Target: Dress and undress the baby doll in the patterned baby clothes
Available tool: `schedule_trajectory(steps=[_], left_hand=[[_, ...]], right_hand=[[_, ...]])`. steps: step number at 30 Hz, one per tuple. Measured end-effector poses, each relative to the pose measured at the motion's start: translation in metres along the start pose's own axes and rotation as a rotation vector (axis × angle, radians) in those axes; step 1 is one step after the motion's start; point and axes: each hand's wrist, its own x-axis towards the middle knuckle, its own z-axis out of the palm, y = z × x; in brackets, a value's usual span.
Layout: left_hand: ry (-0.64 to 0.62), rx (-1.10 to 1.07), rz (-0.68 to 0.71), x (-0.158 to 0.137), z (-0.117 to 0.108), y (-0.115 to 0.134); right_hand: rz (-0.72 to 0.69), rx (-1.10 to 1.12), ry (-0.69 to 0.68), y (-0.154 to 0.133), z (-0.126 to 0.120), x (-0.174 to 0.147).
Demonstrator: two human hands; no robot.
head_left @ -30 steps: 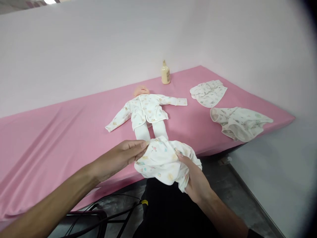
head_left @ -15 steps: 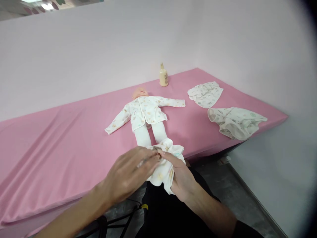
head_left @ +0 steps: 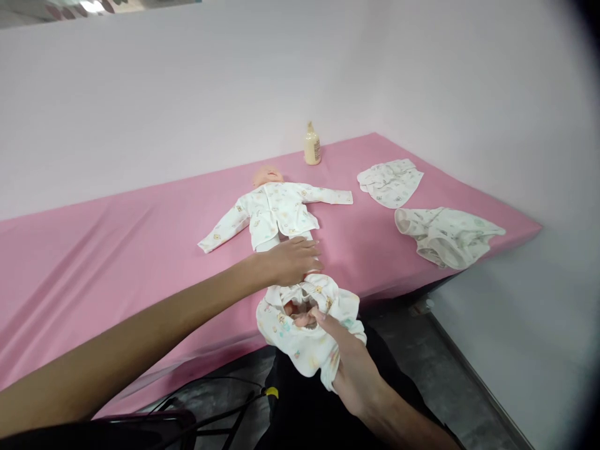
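A baby doll (head_left: pixel 269 175) lies on its back in a white printed jacket (head_left: pixel 281 206), with its white legs pointing towards me. My left hand (head_left: pixel 293 259) rests over the lower legs, fingers stretched out and thumb hidden. Just below it, bunched white printed baby pants (head_left: pixel 304 344) hang at the table's front edge. My right hand (head_left: pixel 354 356) grips them from the right, thumb on the rim of a gathered opening. Skin-coloured tips show inside that opening; whether they are my fingers or the doll's toes is unclear. The doll's feet are hidden.
A cream pump bottle (head_left: pixel 312 147) stands by the wall on the pink-covered table (head_left: pixel 187 225). Two more white printed cloth pieces lie to the right: a flat one (head_left: pixel 391 181) and a crumpled garment (head_left: pixel 450 234) near the edge. A dark stool (head_left: pixel 150 428) is below left.
My left hand has left the pants and moved up and forward onto the doll's legs. The pants' opening now spreads wider, still in my right hand.
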Motion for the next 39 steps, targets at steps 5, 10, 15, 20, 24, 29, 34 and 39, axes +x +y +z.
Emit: schedule_trajectory(steps=[5, 10, 15, 20, 24, 29, 34, 39], left_hand=[[0.033, 0.082, -0.005, 0.01, 0.001, -0.004], [0.173, -0.127, -0.012, 0.004, -0.011, -0.014], [0.263, -0.428, -0.012, -0.005, -0.025, -0.026], [0.258, -0.405, -0.035, -0.008, -0.017, -0.024], [0.244, -0.263, -0.03, -0.007, -0.004, -0.017], [0.228, -0.15, -0.032, -0.006, 0.001, -0.01], [0.191, -0.079, -0.02, -0.005, 0.003, -0.008], [0.236, -0.16, -0.117, -0.002, 0.005, -0.001]], right_hand=[[-0.056, 0.045, -0.002, 0.006, -0.002, -0.001], [-0.037, 0.011, -0.017, 0.011, -0.01, -0.008], [-0.037, 0.171, 0.036, 0.007, -0.015, -0.005], [-0.123, 0.216, 0.06, -0.016, -0.012, 0.006], [-0.201, 0.187, 0.106, -0.031, -0.01, 0.006], [-0.214, 0.141, 0.205, -0.031, -0.007, 0.002], [-0.206, 0.043, 0.254, -0.022, -0.004, 0.006], [-0.194, 0.012, 0.201, -0.027, 0.006, 0.013]])
